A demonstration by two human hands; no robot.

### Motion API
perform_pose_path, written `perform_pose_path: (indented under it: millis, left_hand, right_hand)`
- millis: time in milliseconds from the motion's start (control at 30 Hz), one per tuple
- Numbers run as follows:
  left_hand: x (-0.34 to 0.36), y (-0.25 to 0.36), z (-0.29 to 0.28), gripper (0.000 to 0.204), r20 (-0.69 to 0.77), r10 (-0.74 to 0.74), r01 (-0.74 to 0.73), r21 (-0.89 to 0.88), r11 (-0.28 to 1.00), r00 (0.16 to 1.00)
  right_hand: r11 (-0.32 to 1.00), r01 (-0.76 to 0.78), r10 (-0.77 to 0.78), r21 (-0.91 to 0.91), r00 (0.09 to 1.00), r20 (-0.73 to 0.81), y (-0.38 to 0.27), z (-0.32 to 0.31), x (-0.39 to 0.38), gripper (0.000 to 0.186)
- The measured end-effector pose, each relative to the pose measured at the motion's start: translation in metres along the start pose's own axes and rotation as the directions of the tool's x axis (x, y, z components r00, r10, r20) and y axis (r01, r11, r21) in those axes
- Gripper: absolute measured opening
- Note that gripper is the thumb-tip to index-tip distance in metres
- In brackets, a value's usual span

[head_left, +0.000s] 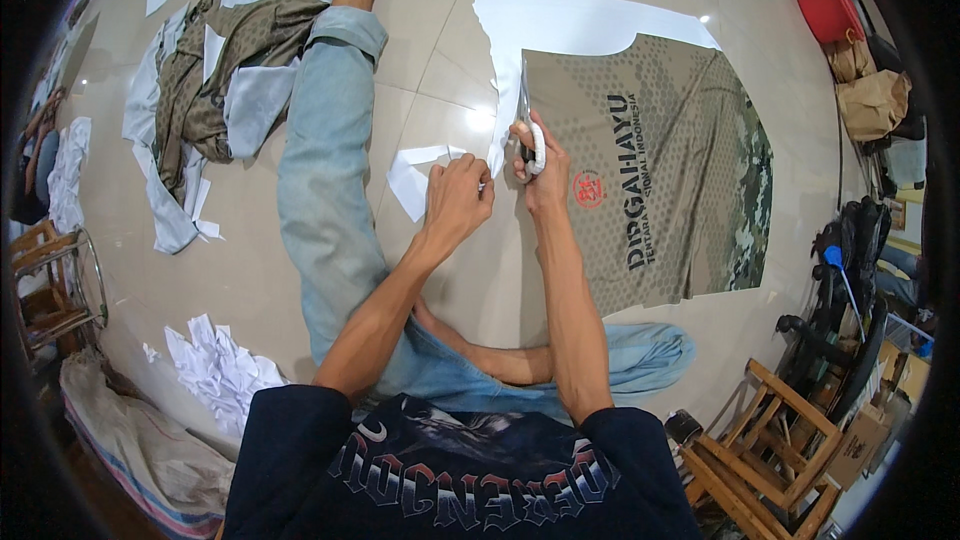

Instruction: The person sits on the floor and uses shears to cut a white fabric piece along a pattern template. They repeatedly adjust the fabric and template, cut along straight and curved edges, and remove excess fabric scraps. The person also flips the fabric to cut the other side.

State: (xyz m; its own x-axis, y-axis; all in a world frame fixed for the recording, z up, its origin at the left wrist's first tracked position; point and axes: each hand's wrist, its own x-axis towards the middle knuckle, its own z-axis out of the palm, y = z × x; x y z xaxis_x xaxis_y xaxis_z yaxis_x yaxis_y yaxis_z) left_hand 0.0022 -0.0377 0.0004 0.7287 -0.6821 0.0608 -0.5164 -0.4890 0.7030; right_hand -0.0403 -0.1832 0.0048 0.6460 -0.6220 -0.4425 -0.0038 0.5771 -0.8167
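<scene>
Olive-brown patterned fabric (690,155) lies right of centre, its left edge beside the scissors (540,151) gripped in the right hand (548,185). Near a crisp white scrap (407,186), the left hand (458,198) curls; whether its fingertips pinch anything I cannot tell. Upper right sits a red bucket (828,12), contents hidden.

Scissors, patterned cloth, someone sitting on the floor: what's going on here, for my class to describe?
The person's right hand holds scissors, blades along the left edge of a camouflage-patterned fabric panel, beside a white sheet. The left hand is at a white strip; its grip is unclear. Patterned and white cloth lies heaped beyond the person's left leg.
</scene>
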Motion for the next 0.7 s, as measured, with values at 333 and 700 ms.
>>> perform_pose_path:
  millis: [333, 700]
  left_hand:
    - [0.000, 0.002, -0.003, 0.006, 0.021, -0.014, 0.014, 0.002, 1.000, 1.000]
    - [-0.002, -0.001, 0.000, 0.006, -0.028, 0.022, -0.022, -0.013, 1.000, 0.999]
  right_hand:
    - [0.999, 0.006, -0.007, 0.035, 0.999, 0.040, -0.006, 0.004, 0.028, 0.053]
    - [0.998, -0.023, 0.027, -0.062, 0.997, 0.068, -0.010, 0.003, 0.029, 0.054]
